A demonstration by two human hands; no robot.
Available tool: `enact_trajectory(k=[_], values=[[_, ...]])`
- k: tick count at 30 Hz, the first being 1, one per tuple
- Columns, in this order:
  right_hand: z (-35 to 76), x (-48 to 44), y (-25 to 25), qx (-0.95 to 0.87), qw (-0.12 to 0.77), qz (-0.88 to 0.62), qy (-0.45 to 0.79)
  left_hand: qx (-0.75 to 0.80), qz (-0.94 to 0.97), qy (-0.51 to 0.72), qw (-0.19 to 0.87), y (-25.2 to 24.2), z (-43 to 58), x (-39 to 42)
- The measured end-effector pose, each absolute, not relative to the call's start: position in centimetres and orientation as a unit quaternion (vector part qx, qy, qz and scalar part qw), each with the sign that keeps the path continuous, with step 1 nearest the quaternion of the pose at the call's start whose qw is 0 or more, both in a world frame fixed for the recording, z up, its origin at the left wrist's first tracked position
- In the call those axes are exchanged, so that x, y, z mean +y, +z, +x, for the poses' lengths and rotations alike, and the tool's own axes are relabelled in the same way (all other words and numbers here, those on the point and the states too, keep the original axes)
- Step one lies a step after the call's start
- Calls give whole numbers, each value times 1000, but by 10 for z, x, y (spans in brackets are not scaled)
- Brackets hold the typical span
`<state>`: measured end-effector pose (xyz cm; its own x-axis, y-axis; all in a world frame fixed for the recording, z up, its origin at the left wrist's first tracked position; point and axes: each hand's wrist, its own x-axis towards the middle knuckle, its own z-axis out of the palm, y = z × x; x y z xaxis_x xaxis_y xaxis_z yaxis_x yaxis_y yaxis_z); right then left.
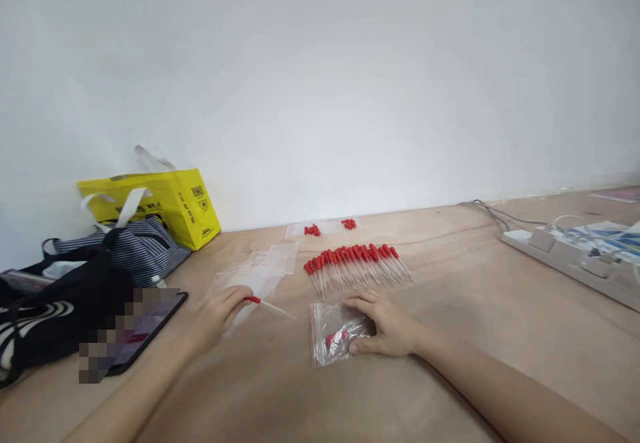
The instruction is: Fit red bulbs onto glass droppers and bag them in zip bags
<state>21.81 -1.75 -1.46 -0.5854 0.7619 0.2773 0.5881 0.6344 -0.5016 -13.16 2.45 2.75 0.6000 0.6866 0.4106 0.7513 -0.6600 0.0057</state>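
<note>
My left hand pinches the red rubber end of a dropper, its thin clear tube pointing right and slightly down. Below that hand lie flat clear plastic bags, partly hidden by it. My right hand rests on the right part of a clear zip bag with a red edge strip. Its thumb and fingers are spread apart on the plastic. Inside the bag are small red rubber bulbs. Beyond my hands, several red-topped droppers lie side by side in a row, tubes toward me.
Another clear bag with red bulbs lies near the wall. At left stand a yellow bag, a striped bag and a black bag, with a phone in front. A white power strip with cables lies at right.
</note>
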Motion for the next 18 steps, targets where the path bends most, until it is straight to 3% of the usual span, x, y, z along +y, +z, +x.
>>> enact_trajectory(k=[18], values=[[217,-20,-12,-871,238,-389,180,-411,-865,-279,-72,15,-51,-26]])
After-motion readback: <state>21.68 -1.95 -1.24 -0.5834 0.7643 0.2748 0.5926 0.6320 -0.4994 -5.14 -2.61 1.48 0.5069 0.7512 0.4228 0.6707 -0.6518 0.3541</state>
